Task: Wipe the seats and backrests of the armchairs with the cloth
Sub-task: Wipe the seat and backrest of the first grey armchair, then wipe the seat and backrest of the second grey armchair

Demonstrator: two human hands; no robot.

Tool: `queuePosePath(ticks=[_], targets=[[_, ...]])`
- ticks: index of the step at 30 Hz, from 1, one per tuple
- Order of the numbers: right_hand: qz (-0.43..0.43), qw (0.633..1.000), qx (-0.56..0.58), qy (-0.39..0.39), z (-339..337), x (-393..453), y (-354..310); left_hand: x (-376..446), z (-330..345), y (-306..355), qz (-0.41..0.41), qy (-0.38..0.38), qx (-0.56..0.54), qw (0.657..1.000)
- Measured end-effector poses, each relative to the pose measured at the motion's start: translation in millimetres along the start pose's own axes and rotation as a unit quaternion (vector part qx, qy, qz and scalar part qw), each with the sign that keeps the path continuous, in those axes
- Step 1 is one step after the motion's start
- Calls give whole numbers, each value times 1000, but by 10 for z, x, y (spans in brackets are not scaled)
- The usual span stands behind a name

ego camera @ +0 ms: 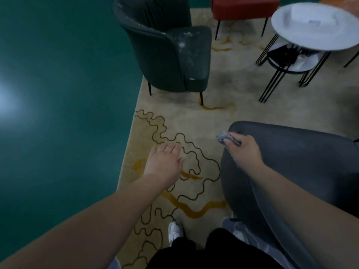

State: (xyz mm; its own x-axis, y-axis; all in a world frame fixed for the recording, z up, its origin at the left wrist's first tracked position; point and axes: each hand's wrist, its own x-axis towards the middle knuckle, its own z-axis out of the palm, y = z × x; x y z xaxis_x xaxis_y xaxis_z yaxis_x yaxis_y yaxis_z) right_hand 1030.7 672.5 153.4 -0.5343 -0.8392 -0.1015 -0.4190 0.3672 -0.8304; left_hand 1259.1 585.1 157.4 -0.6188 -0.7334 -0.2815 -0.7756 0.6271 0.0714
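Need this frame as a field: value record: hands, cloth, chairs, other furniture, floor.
right hand: grips the grey cloth, pressed at the upper edge of the near grey armchair
left hand: fingers straight, holds nothing, over the rug
far armchair: dark, whitish marks on seat and arm, untouched
other furniture: round white table on black wire legs; red seat behind
floor: beige rug with wavy lines; green floor to the left
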Motion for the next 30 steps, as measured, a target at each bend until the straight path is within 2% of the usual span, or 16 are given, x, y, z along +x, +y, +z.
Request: queuePosePath(ticks=[10, 17, 23, 27, 30], targets=[[-2, 999, 16, 49, 274, 658, -253, 840, -250, -589, 23, -17, 6, 1000], [3, 998, -5, 57, 197, 1668, -237, 1866, -506, -713, 37, -25, 15, 999], [12, 999, -25, 19, 83, 2578, -314, 2681, -834, -836, 44, -3, 32, 999], [6, 997, -73, 34, 49, 3130, -409, 3249, -1067, -909, 38, 5, 18, 999], [-1, 997, -57, 58, 35, 3574, -488, 3738, -1198, -977, 54, 6, 26, 998]])
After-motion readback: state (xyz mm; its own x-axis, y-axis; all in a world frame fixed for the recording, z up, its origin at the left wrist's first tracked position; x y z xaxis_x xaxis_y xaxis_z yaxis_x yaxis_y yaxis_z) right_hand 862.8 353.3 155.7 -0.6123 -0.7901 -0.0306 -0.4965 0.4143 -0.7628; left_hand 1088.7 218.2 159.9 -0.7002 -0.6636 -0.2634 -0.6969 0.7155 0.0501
